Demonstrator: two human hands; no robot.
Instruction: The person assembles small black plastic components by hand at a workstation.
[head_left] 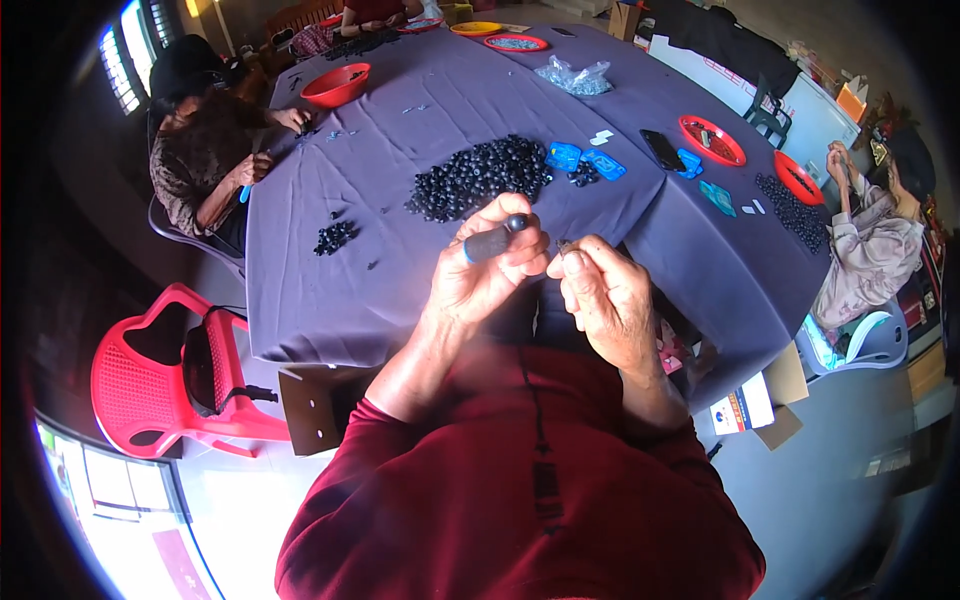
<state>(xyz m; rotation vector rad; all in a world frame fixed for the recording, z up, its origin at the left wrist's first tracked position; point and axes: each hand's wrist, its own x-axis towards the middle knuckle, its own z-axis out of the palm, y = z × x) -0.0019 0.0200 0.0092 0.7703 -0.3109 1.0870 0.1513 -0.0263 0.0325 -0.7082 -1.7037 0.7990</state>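
My left hand (pixel 462 285) is raised above the near edge of the table, closed on a small round black piece (pixel 516 222) at its fingertips. A dark grey sleeve (pixel 487 245) covers one digit of that hand. Just to the right, my right hand (pixel 610 305) pinches something tiny and dark (pixel 563 246) between thumb and finger; its kind is too small to make out. The two hands' fingertips are close together but apart. Beyond them lies a large pile of similar black pieces (pixel 470 180), with a smaller black heap (pixel 336 237) to the left.
A purple-grey cloth (pixel 330 300) covers the table. Blue plastic trays (pixel 603 164), a dark phone (pixel 660 150), red bowls (pixel 336 86) and a bag of small clear parts (pixel 574 77) stand on it. Co-workers sit left, right and far. A pink chair (pixel 150 375) stands left.
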